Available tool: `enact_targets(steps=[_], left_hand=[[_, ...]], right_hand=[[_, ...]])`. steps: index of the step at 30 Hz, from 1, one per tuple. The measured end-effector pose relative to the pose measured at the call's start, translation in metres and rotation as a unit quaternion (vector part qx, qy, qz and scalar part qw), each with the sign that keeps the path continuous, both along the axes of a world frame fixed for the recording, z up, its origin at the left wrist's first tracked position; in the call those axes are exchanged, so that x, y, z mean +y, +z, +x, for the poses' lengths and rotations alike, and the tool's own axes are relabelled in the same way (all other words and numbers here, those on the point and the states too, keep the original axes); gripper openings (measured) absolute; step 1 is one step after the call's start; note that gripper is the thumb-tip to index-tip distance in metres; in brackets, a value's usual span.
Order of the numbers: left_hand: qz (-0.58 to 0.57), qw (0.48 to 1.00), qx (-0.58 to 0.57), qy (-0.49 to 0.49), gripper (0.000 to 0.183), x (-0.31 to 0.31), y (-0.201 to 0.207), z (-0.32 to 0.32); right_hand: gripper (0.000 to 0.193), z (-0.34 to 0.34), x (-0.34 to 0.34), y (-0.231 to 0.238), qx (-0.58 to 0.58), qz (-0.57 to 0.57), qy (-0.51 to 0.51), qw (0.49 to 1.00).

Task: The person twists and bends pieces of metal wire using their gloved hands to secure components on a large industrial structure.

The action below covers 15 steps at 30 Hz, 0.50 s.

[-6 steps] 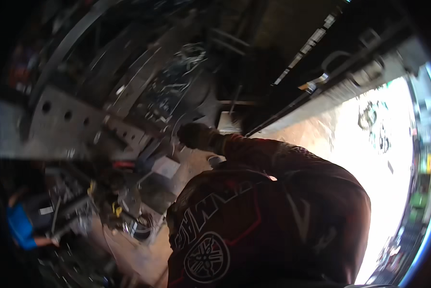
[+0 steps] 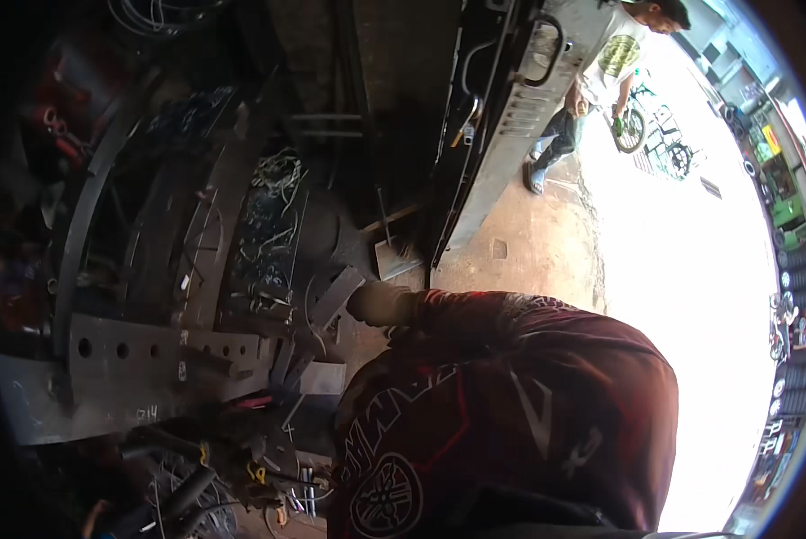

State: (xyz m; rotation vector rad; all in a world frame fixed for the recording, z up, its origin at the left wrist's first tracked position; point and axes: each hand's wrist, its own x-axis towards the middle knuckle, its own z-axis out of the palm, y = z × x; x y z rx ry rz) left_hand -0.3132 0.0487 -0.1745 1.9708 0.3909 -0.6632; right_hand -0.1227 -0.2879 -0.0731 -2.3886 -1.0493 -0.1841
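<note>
My right arm, in a dark red sleeve, reaches leftward across my chest. At its end my right hand [image 2: 383, 305] looks gloved and is partly smeared by motion. Its fingers appear closed at the near end of a flat, dark metal piece [image 2: 336, 298]. Just below that piece lies a pale square plate [image 2: 323, 378]. To the left runs a long steel beam [image 2: 156, 368] with a row of round holes. My left hand does not show.
Another person [image 2: 591, 81] in a pale shirt stands by a bicycle [image 2: 629, 131] at upper right. A large metal panel [image 2: 502, 148] rises ahead. Metal scraps [image 2: 273, 216] lie behind the beam; cables and tools [image 2: 259, 476] crowd the lower left. Sunlit ground [image 2: 708, 359] spreads right.
My view has swung, so the beam and bench sit lower and the person with the bicycle shows at upper right. My right hand appears lower; the blue-clothed figure at left has nearly left view.
</note>
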Motion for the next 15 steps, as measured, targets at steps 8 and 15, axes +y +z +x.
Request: enact_targets(steps=[8,15], left_hand=[[0.043,0.985,-0.009,-0.166,0.024,0.023,-0.028,0.051],[0.085,0.958,-0.090,-0.259,0.030,0.067,-0.076,0.014]], right_hand=[[0.031,-0.055,-0.060,-0.049,0.576,0.185,-0.341,0.719],[0.032,-0.078,-0.076,-0.049,0.472,0.118,-0.329,0.809]])
